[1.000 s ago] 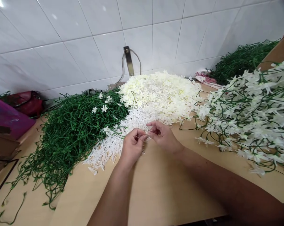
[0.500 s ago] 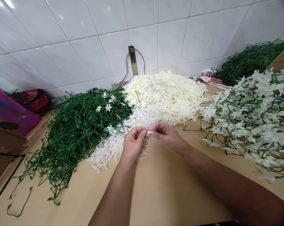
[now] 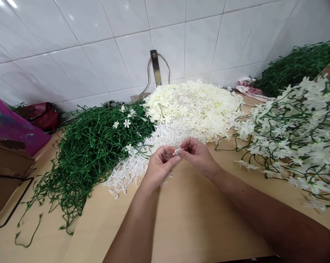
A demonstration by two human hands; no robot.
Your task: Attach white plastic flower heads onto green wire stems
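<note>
Head view: the small white flower piece [image 3: 177, 151] sits between your two hands, above the near edge of a heap of white strands [image 3: 130, 168]. Its long axis seems to run crosswise, from one hand to the other; it is too small to tell which end is which. Below lies a tan tabletop [image 3: 200, 223], with a mound of cream petals [image 3: 192, 106] behind the strands, a tangle of green stems [image 3: 96, 140] to the left and a spread of stemmed white flowers [image 3: 296, 146] to the right. Farther back, a dark bracket [image 3: 155, 67] stands against a white tiled wall [image 3: 126, 60]. Your left hand [image 3: 160, 164] pinches the piece between thumb and forefinger. Your right hand [image 3: 198, 157] has its thumb and forefinger closed together on the piece's other side, the remaining fingers curled.
</note>
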